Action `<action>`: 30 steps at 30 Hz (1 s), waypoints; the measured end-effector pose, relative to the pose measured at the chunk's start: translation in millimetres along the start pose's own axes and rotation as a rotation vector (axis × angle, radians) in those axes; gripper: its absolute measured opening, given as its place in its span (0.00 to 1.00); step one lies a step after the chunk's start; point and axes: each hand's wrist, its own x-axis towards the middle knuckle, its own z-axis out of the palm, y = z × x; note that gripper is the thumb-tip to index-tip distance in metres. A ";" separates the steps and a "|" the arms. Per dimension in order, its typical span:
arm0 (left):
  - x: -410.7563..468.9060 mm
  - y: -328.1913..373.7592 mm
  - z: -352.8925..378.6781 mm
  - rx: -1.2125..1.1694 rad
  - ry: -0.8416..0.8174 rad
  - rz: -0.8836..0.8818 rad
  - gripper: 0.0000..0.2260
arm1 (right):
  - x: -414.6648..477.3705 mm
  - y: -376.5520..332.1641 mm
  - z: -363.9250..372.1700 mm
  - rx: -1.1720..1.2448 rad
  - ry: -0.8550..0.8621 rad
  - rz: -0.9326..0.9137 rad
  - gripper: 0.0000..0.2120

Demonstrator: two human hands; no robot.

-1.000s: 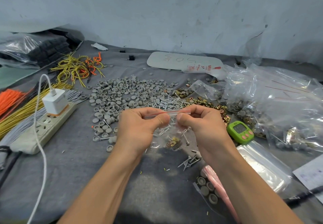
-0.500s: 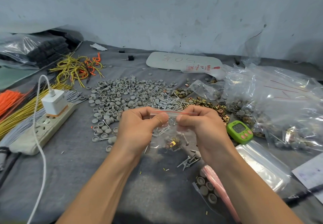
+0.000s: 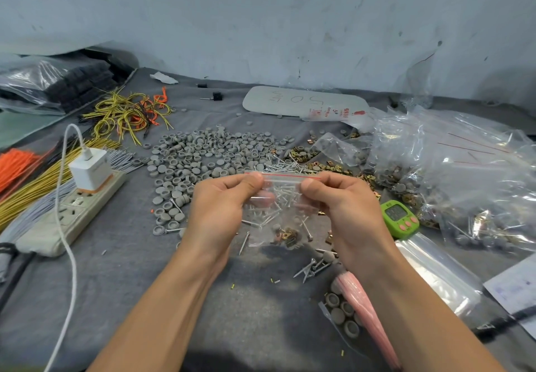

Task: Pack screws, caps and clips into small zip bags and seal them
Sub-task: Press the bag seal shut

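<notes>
You hold the zip bag (image 3: 281, 215) up over the middle of the tabletop (image 3: 130, 255), left hand (image 3: 220, 200) pinching one end of its red-lined seal (image 3: 282, 175), right hand (image 3: 345, 200) the other, strip running side to side between them, screws (image 3: 285, 194) and clips (image 3: 287, 235) hanging below.

White charger (image 3: 91, 168) plugged into power strip (image 3: 69, 212); green timer (image 3: 399, 219); yellow wires (image 3: 127, 116).

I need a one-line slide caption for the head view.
Left hand and right hand pinch the top of a small zip bag holding screws and clips.
</notes>
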 end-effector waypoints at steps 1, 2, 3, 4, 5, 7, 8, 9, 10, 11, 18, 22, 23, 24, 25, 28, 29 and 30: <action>0.1 0.3 0.0 0.002 -0.012 0.004 0.11 | 0.7 0.5 -0.8 -0.011 -0.001 -0.006 0.11; 0.6 -0.3 -0.3 0.007 -0.021 0.005 0.11 | 1.1 0.4 -1.7 -0.020 -0.004 -0.005 0.10; 0.9 -1.3 -1.0 0.008 -0.025 0.001 0.11 | 1.5 0.0 -2.9 -0.027 -0.009 -0.001 0.08; 0.7 -1.9 -1.5 0.003 -0.024 -0.006 0.11 | 1.5 -0.3 -4.3 -0.031 -0.012 0.004 0.08; 0.5 -2.6 -2.4 -0.009 -0.020 -0.013 0.10 | 1.9 0.2 -5.7 -0.031 -0.011 0.005 0.08; 0.2 -3.1 -2.5 -0.038 -0.018 -0.026 0.09 | 2.2 1.5 -6.1 -0.029 0.005 -0.004 0.10; -0.4 -2.4 -1.7 -0.047 -0.020 -0.031 0.08 | 2.4 2.0 -5.9 -0.032 0.016 -0.007 0.11; -0.4 -2.2 -1.0 -0.050 -0.021 -0.027 0.08 | 3.1 2.8 -5.8 -0.032 0.024 -0.012 0.12; -0.2 -2.1 -0.5 -0.052 -0.019 -0.019 0.08 | 3.6 3.0 -5.6 -0.025 0.022 -0.017 0.12; 0.5 -2.2 -0.7 -0.057 -0.019 -0.008 0.09 | 3.6 2.3 -6.2 -0.018 -0.003 -0.015 0.09; 4.9 -1.8 -5.0 -0.339 -0.044 -0.117 0.18 | -2.6 21.7 2.5 -0.895 -0.351 -0.001 0.08; 7.0 -1.4 -10.4 -0.035 -0.160 -0.093 0.11 | 4.0 22.9 6.3 -0.675 -0.138 -0.044 0.11; 4.8 -1.9 -10.9 0.087 -0.223 -0.109 0.15 | 4.9 20.3 6.3 -0.515 -0.106 -0.018 0.11; 2.7 -3.9 -10.4 0.173 -0.269 -0.140 0.21 | 5.0 18.5 6.5 -0.377 -0.087 0.011 0.10; 0.9 -5.7 -8.2 0.210 -0.294 -0.173 0.22 | 5.0 17.9 6.3 -0.289 -0.068 0.039 0.09; -4.4 -6.5 -0.7 0.113 -0.264 -0.230 0.13 | 6.5 18.4 3.5 -0.239 0.004 0.096 0.05; -4.4 -5.2 0.5 0.065 -0.232 -0.245 0.13 | 6.9 17.3 3.0 -0.204 0.028 0.121 0.06; -3.5 -3.7 1.0 0.027 -0.199 -0.264 0.13 | 7.9 16.6 2.0 -0.151 0.051 0.147 0.07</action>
